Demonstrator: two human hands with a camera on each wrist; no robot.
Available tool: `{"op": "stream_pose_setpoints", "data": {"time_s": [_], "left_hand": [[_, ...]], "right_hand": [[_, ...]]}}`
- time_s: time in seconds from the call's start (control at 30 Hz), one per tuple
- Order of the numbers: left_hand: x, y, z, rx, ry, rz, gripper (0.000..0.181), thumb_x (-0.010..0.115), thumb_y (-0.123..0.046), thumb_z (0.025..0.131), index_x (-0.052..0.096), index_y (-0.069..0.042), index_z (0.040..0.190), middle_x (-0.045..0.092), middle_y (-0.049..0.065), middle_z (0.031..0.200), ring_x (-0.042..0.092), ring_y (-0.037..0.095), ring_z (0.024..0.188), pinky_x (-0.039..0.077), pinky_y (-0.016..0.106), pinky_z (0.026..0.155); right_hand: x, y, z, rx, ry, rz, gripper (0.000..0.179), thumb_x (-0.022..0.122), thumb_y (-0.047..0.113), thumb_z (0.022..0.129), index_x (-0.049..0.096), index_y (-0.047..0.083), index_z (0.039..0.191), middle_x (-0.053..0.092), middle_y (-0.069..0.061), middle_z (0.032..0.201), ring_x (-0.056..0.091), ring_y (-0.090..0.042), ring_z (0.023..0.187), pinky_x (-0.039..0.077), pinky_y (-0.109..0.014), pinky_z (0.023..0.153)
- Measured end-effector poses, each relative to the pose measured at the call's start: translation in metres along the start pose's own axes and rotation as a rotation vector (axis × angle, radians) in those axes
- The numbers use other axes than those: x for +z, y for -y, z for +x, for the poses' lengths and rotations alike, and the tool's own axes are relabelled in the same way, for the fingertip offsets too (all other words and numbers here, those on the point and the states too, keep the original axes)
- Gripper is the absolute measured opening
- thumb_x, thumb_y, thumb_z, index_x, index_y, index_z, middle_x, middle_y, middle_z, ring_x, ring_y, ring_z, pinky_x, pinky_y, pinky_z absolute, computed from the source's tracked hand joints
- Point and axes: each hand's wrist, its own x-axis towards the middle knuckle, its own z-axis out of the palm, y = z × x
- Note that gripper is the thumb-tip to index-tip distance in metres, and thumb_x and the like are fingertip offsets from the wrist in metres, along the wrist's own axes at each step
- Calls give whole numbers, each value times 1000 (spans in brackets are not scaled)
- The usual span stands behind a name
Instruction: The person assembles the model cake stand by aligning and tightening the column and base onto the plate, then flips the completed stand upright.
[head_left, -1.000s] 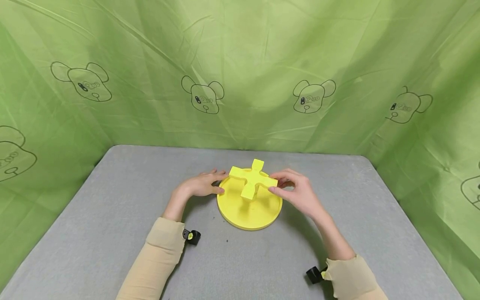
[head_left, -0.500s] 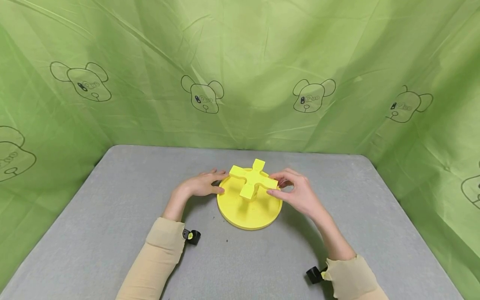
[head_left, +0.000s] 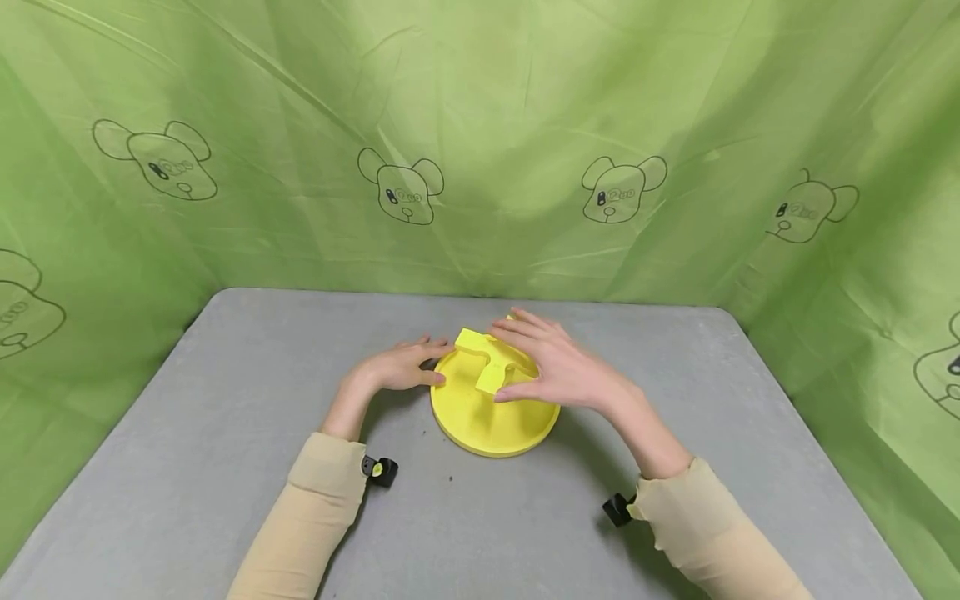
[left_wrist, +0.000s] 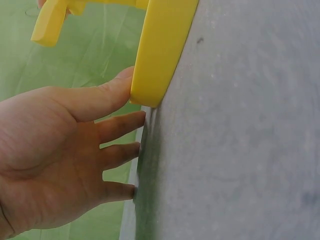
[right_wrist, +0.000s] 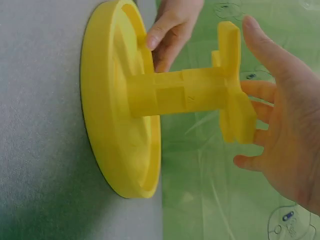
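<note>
A round yellow base (head_left: 495,435) with a raised rim lies on the table in the head view. From its centre rises a yellow post (right_wrist: 172,92), topped by a yellow cross-shaped piece (head_left: 491,367). My left hand (head_left: 396,368) is at the base's left side, its thumb against the rim and its other fingers extended, as the left wrist view shows. Spread over the cross, my right hand (head_left: 566,367) hides its right and far arms in the head view. In the right wrist view its fingers (right_wrist: 260,90) are extended behind the cross; whether they touch it I cannot tell.
A grey table (head_left: 300,333) carries the base. Green cloth (head_left: 480,108) with printed bear heads hangs behind and at the sides. Black wrist cameras (head_left: 384,472) are worn at both tan sleeves (head_left: 307,508).
My right hand has left the cross's right arm and moved left over its top, with the fingers spread. The left hand stays at the rim. The cross stays nearly in place.
</note>
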Motion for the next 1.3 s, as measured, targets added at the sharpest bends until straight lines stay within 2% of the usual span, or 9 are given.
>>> {"op": "stream_pose_setpoints", "data": {"time_s": [0.2, 0.33, 0.47, 0.57, 0.67, 0.87, 0.97, 1.17, 1.3], "left_hand": [[1, -1, 2, 8, 5, 2, 65, 59, -36, 104, 34, -20, 162, 24, 10, 172, 10, 41, 161, 12, 67, 128], [1, -2, 3, 2, 5, 1, 65, 59, -35, 104, 34, -20, 162, 24, 10, 172, 10, 41, 161, 12, 67, 128], [2, -3, 4, 1, 4, 11, 65, 59, -35, 104, 34, -19, 162, 25, 11, 172, 11, 41, 161, 13, 67, 128], [2, -4, 2, 1, -2, 12, 65, 59, -34, 105, 34, -18, 162, 26, 12, 171, 11, 41, 161, 12, 65, 129], [4, -4, -2, 14, -33, 0, 65, 59, -31, 105, 34, -15, 162, 27, 14, 170, 14, 42, 160, 13, 64, 130], [5, -1, -8, 56, -156, -25, 64, 60, -23, 104, 33, -13, 162, 35, 15, 167, 29, 39, 157, 24, 58, 129], [4, -1, -12, 42, -212, -12, 63, 60, -24, 105, 35, -12, 161, 37, 14, 166, 33, 39, 155, 27, 57, 128], [6, -2, -18, -50, -299, 28, 65, 61, -31, 104, 35, -17, 162, 49, 19, 158, 44, 43, 148, 36, 66, 119], [10, -6, -19, -102, -304, 24, 68, 59, -37, 104, 31, -17, 163, 46, 22, 159, 43, 45, 147, 37, 67, 118]], "right_hand": [[4, -1, 2, -4, -6, -44, 89, 73, 68, 83, 49, 21, 155, 47, -3, 162, 27, -32, 159, 21, -65, 127], [6, -2, 0, -9, -18, -47, 88, 72, 69, 84, 50, 21, 154, 44, -5, 164, 26, -32, 159, 22, -67, 126], [6, -6, -5, 2, -28, -2, 83, 71, 65, 87, 49, 21, 155, 36, -6, 168, 24, -31, 160, 22, -69, 125], [5, -12, -12, 14, -44, 43, 80, 71, 59, 91, 46, 21, 156, 32, -7, 170, 27, -32, 158, 27, -65, 125], [3, -20, -18, 37, -58, 68, 83, 70, 57, 92, 39, 19, 160, 30, -6, 171, 31, -33, 157, 31, -62, 124], [0, -38, -32, 124, -31, 103, 95, 73, 52, 92, 22, 21, 166, 26, -7, 172, 28, -35, 158, 30, -61, 125], [3, -48, -38, 162, -12, 110, 98, 74, 53, 91, 20, 21, 166, 27, -8, 172, 30, -36, 157, 30, -62, 125], [14, -67, -43, 208, 16, 95, 99, 72, 58, 90, 25, 12, 164, 46, -17, 160, 54, -36, 140, 45, -58, 115], [22, -73, -43, 222, 40, 44, 96, 72, 57, 91, 33, 4, 161, 65, -19, 139, 63, -34, 126, 52, -55, 107]]}}
